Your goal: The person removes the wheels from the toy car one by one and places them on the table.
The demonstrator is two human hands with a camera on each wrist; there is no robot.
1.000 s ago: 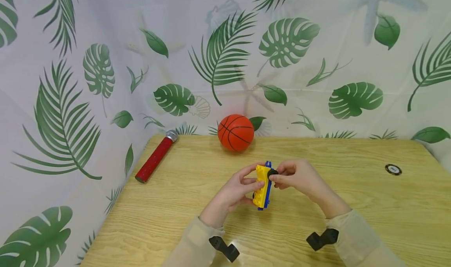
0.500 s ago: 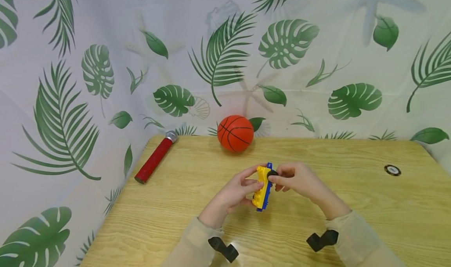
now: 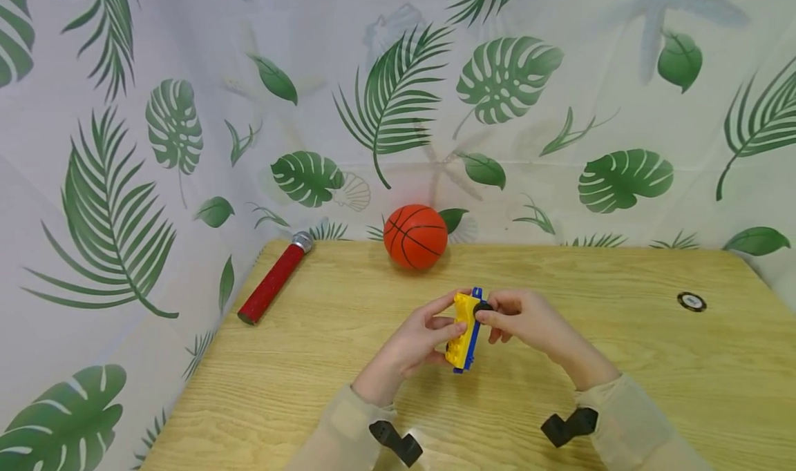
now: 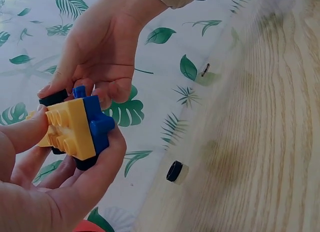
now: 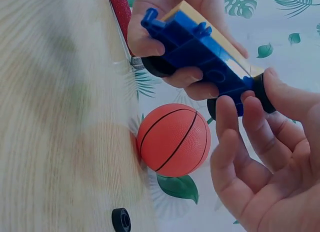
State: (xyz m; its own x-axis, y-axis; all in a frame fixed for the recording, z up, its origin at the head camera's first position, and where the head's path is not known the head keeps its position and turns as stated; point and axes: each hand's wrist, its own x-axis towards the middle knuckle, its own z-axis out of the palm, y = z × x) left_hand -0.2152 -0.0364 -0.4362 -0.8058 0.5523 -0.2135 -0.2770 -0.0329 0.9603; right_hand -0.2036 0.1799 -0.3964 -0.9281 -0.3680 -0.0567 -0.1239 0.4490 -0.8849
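Note:
A toy car (image 3: 461, 336) with a yellow studded top and blue underside is held in my left hand (image 3: 415, 338), tilted on end above the table. My right hand (image 3: 530, 319) pinches a black wheel (image 5: 263, 93) between thumb and fingers, against the side of the blue base. In the right wrist view other black wheels, such as the near wheel (image 5: 157, 66), sit on the car. A loose black wheel (image 4: 174, 171) lies on the table in both wrist views; in the head view I cannot make it out.
An orange toy basketball (image 3: 415, 237) sits at the table's back edge. To the left lies a red microphone (image 3: 273, 281) with a silver head. A black-and-white round chip (image 3: 692, 301) rests at the right of the wooden table (image 3: 298, 381). A leaf-print curtain hangs behind.
Both hands keep nearly the same pose on the car and wheel. The right hand's lower fingers shift slightly, and the view tilts up a touch.

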